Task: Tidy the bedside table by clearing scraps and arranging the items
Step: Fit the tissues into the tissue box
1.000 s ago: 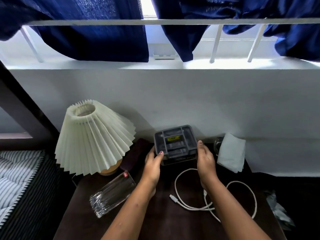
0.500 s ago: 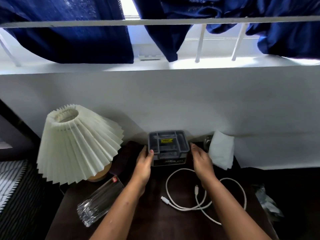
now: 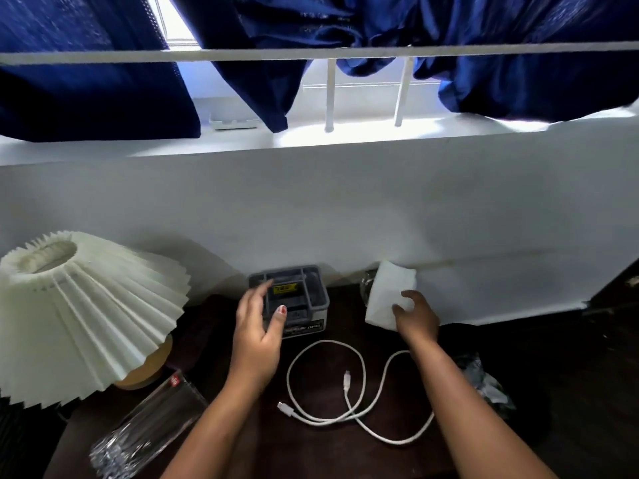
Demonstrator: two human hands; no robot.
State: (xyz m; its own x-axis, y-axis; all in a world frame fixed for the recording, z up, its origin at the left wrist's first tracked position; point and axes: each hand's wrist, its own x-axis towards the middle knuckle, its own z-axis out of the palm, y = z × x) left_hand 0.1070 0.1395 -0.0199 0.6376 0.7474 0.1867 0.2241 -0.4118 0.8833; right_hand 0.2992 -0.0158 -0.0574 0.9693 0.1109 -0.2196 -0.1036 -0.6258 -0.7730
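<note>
The right hand [image 3: 415, 314] is closing its fingers on the white tissue [image 3: 389, 293] leaning at the table's [image 3: 242, 444] back edge, likely to clear it as a scrap. The left hand [image 3: 257, 335] is hanging slack and empty just beside the gray box [image 3: 297, 299], which is sitting against the wall at the back edge. A white cable [image 3: 345, 392] is lying looped mid-table. The lamp [image 3: 79, 305] and a toppled glass [image 3: 148, 430] are crowding the left side.
</note>
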